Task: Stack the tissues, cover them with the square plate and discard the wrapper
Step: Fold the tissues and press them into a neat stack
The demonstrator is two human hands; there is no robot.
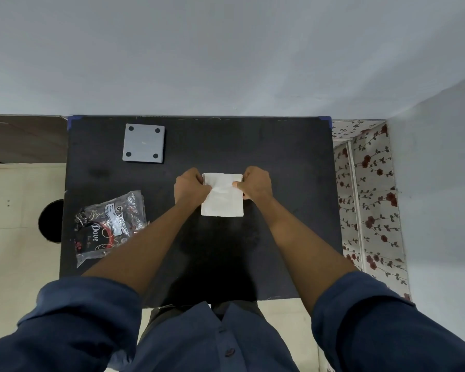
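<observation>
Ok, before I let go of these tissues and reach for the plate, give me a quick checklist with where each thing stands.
1. Tissues flat on the table: ok.
2. Edges squared: cannot tell, top sheet looks creased.
3. Left hand and right hand gripping the sides: ok.
4. Square plate within reach, far left: ok.
5. Plate not yet on tissues: not ok.
6. Wrapper discarded: not ok, on table.

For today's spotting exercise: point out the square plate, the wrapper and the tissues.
square plate (143,143), head view, centre of its grey face.
wrapper (110,224), head view, its printed middle.
tissues (222,202), head view, bare lower half.
</observation>
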